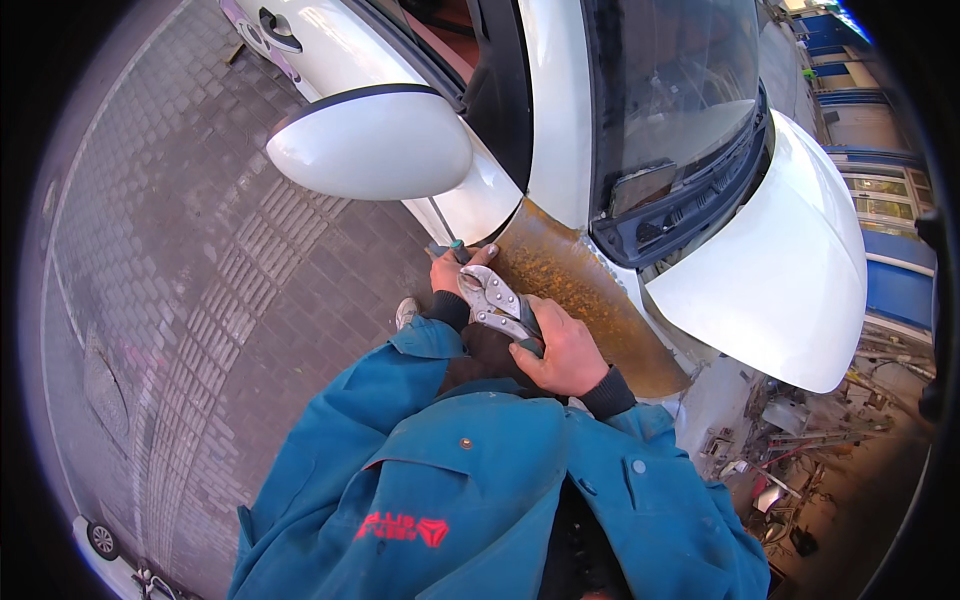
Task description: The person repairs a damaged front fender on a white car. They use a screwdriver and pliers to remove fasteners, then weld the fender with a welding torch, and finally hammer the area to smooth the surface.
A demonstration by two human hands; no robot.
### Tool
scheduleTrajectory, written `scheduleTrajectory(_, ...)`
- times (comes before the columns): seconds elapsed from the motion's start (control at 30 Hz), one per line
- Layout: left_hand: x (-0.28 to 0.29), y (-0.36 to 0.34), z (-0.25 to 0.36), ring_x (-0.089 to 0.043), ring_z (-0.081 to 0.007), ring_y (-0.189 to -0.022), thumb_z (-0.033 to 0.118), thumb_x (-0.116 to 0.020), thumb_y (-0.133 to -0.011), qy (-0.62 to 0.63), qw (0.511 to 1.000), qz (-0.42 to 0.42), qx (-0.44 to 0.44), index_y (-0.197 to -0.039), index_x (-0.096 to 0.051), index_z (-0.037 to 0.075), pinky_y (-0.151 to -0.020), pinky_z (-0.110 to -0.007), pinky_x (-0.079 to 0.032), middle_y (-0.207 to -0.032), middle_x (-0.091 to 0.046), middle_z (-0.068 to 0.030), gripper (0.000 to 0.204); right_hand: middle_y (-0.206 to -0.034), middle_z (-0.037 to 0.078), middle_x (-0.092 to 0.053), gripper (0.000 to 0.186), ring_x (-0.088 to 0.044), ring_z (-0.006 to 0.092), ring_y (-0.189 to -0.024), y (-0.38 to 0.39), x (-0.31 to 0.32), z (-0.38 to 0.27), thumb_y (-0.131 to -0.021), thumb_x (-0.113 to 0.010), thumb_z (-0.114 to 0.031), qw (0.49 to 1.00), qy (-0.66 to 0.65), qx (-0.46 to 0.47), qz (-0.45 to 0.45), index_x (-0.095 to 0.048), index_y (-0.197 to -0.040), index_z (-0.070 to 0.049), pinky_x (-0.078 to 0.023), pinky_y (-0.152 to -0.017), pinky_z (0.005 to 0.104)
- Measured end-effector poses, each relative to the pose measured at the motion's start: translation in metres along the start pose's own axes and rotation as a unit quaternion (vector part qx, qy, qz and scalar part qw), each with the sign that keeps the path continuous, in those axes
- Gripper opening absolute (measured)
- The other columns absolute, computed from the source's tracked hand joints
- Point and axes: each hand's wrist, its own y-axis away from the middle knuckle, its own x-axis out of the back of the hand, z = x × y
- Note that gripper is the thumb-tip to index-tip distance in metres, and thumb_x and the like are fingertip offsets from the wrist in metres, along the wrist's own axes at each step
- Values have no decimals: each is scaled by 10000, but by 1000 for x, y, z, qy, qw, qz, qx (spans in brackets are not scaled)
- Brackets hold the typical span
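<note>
A blue jacket [500, 460] fronts a rusty panel [560, 280] and paving [320, 310], right hand [568, 348] gripping pliers [489, 294], left hand [446, 272] a slim tool [459, 251].

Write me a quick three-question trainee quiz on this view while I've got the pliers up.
1. Which hand is wrapped round the handles of the silver metal locking pliers? A: left. B: right. C: neither.
2. Fill in: in the picture, the glossy white, rounded wing mirror sits above and to the ____ of the curved rust-brown metal panel.
3. True or false: the head of the pliers points back toward the person's chest.

Key:
1. B, the right hand.
2. Left.
3. False; it points away, toward the picture's upper left.
</note>
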Motion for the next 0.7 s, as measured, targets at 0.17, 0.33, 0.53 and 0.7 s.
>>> scheduleTrajectory(0.17, -3, 10, 9, -668, -117, -665, 202, -929, -950, 18, 1000, -21, -5, -1059, -807, -52, -606, -317, -542, -887, -802, -62, 303, -1120, 264, -733, 586, -735, 501, -1019, -19, 16, 33, -1002, -793, -348, 995, 8, -63, 83, -598, -1404, 32, -615, -866, 543)
scheduleTrajectory(0.33, -3, 15, 6, -661, -122, -624, 305, -944, -929, 0, 1000, -6, -3, -1024, -837, -28, -589, -329, -535, -810, -786, -68, 363, -1064, 285, -762, 520, -727, 534, -1039, -20, 16, 36, -1007, -794, -357, 981, -24, -188, 50, -620, -1308, 30, -598, -899, 561)
scheduleTrajectory(0.53, -5, 8, 3, -703, -144, -697, 363, -950, -913, 38, 999, 3, -23, -1030, -849, -25, -680, -352, -580, -819, -795, -76, 417, -1019, 301, -740, 518, -723, 541, -1023, -17, 25, 37, -1010, -796, -372, 997, -6, -20, 73, -623, -1256, 50, -592, -893, 561)
scheduleTrajectory(0.7, 7, 11, 25, -676, -105, -720, 306, -918, -972, -55, 998, -40, -10, -1084, -849, -41, -683, -319, -563, -881, -815, -58, 370, -1006, 341, -709, 487, -703, 549, -981, -28, 30, 57, -999, -819, -369, 990, -6, -119, 79, -615, -1107, 60, -560, -847, 583)
